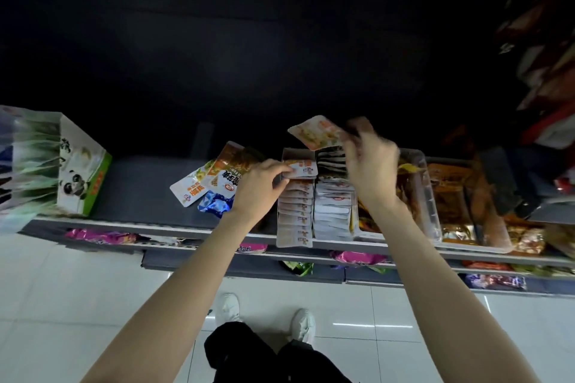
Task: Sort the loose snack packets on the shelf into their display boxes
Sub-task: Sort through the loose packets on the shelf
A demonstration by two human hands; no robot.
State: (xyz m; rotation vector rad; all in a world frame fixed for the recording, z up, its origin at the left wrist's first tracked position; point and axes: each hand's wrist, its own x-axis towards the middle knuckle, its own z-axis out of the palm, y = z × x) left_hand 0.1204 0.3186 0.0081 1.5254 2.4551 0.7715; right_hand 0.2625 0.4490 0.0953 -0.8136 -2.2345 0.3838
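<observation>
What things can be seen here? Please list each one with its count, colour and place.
Packet in right hand: one, white-orange, raised above the boxes.
Row of packets in display box: many, white-orange, mid shelf.
Second row of packets: many, white, right beside it.
Loose packets: about four, white, brown, blue, lying left of the boxes.
Panda box: one, white-green, shelf's left end.
Clear tray: one, holds brown snacks, right.
Pink packets: several, lower shelf.
Left hand: pinches the row's rear packet.
Right hand: pinches the raised packet.
</observation>
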